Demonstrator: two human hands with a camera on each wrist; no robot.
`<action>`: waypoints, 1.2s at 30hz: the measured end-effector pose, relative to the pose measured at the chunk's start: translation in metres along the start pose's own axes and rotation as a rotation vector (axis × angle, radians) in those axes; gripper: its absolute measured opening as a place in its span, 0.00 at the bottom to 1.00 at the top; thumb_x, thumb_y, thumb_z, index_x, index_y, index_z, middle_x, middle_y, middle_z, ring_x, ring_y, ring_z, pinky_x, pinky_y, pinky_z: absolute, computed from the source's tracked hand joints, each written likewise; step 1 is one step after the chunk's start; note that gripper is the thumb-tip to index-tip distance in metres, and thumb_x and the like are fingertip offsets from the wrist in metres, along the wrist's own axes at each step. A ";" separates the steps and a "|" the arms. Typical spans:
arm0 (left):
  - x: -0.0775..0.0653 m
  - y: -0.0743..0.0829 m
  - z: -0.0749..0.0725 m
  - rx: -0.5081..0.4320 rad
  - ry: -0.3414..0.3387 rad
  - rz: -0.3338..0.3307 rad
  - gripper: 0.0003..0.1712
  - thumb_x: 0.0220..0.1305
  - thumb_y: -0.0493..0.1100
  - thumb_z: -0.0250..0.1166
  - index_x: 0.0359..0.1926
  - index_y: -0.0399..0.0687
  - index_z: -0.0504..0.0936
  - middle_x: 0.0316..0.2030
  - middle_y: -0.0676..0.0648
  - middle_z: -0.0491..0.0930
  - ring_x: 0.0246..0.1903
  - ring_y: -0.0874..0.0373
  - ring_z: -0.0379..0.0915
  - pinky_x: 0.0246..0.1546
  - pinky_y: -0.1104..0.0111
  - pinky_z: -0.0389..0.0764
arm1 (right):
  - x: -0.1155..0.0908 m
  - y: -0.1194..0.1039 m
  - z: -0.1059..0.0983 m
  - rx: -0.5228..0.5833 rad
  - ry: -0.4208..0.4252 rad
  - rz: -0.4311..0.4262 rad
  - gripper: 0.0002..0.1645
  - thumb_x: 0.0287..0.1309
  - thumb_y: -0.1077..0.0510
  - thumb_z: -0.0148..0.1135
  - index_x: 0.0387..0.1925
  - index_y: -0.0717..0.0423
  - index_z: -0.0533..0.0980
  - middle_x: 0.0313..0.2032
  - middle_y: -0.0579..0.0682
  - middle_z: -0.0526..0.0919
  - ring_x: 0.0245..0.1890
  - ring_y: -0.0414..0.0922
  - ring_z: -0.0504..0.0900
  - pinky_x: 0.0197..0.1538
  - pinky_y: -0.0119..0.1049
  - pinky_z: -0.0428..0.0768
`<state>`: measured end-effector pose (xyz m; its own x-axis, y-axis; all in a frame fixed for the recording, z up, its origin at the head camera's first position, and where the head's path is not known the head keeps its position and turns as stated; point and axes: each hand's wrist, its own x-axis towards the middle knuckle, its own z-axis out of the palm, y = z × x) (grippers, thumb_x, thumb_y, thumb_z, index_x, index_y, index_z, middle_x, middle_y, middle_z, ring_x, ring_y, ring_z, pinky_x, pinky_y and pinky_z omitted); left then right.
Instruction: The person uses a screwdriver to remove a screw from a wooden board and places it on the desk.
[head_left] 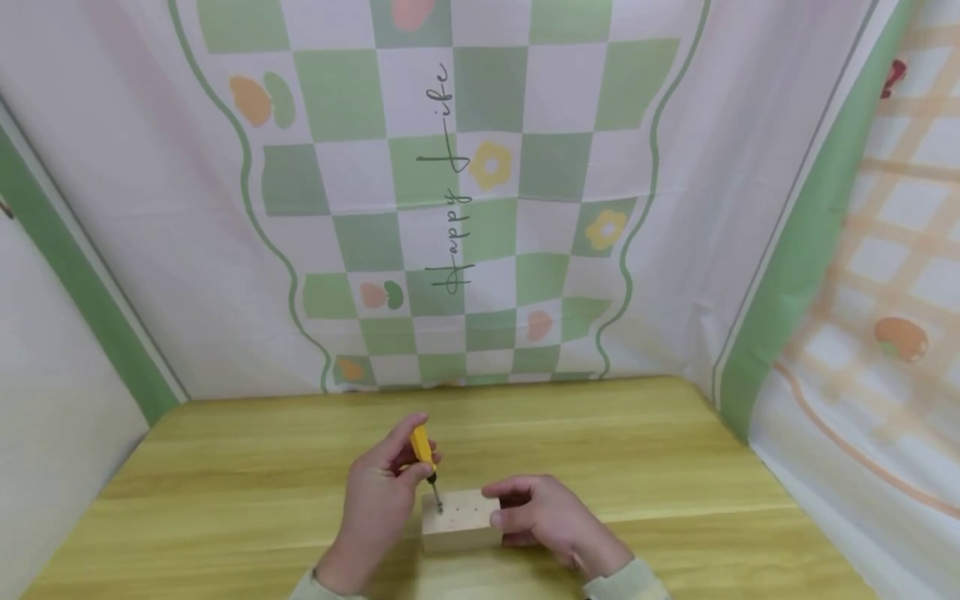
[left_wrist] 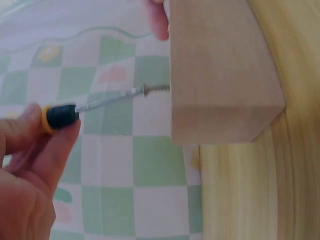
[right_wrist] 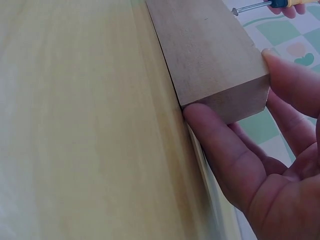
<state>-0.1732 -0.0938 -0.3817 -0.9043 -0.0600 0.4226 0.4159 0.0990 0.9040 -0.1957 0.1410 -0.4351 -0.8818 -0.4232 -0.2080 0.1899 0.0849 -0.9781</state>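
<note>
A pale wooden block (head_left: 459, 542) lies on the table, its top marked with several small red dots. One screw (left_wrist: 157, 89) stands in the block near its left end, with much of the threaded shank still showing. My left hand (head_left: 378, 498) grips the yellow handle of a screwdriver (head_left: 422, 447), one finger over the handle's end. The screwdriver's tip meets the screw head, and the shaft leans slightly. At the block's right end, my right hand (head_left: 551, 518) holds it, with fingertips on the edges of the end face (right_wrist: 235, 100).
The wood-grain table (head_left: 247, 500) extends on both sides of the block. Behind it hangs a green-and-white checked cloth (head_left: 487, 225), and another patterned cloth (head_left: 885, 350) hangs along the right side.
</note>
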 end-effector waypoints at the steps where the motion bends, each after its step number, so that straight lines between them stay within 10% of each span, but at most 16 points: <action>1: -0.001 0.001 0.002 0.006 0.020 -0.003 0.33 0.53 0.21 0.69 0.60 0.45 0.81 0.37 0.41 0.84 0.37 0.50 0.84 0.39 0.66 0.85 | 0.000 0.000 0.000 -0.001 0.002 0.001 0.25 0.55 0.66 0.72 0.56 0.65 0.79 0.50 0.57 0.78 0.44 0.51 0.80 0.45 0.49 0.84; 9: -0.006 0.005 0.014 0.117 0.121 0.014 0.33 0.52 0.21 0.70 0.59 0.46 0.83 0.35 0.47 0.84 0.36 0.52 0.84 0.36 0.69 0.85 | -0.001 0.001 0.001 -0.001 0.012 -0.005 0.26 0.56 0.67 0.71 0.57 0.67 0.77 0.50 0.59 0.78 0.42 0.50 0.81 0.45 0.49 0.85; 21: 0.006 0.010 -0.011 0.083 -0.233 0.018 0.29 0.64 0.27 0.65 0.64 0.52 0.78 0.48 0.50 0.82 0.48 0.50 0.80 0.48 0.66 0.82 | -0.001 0.002 -0.001 0.005 0.004 -0.005 0.25 0.56 0.66 0.72 0.56 0.64 0.79 0.48 0.57 0.79 0.42 0.51 0.82 0.44 0.49 0.85; 36: 0.015 0.013 -0.018 0.110 -0.253 0.056 0.24 0.61 0.29 0.67 0.57 0.50 0.83 0.38 0.48 0.85 0.38 0.54 0.82 0.39 0.65 0.85 | -0.001 0.002 0.000 0.008 0.007 0.000 0.24 0.56 0.67 0.71 0.55 0.64 0.79 0.49 0.57 0.78 0.42 0.50 0.81 0.44 0.49 0.85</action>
<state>-0.1800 -0.1116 -0.3626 -0.8813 0.1967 0.4297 0.4654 0.2031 0.8615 -0.1943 0.1413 -0.4366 -0.8849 -0.4170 -0.2077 0.1929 0.0777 -0.9781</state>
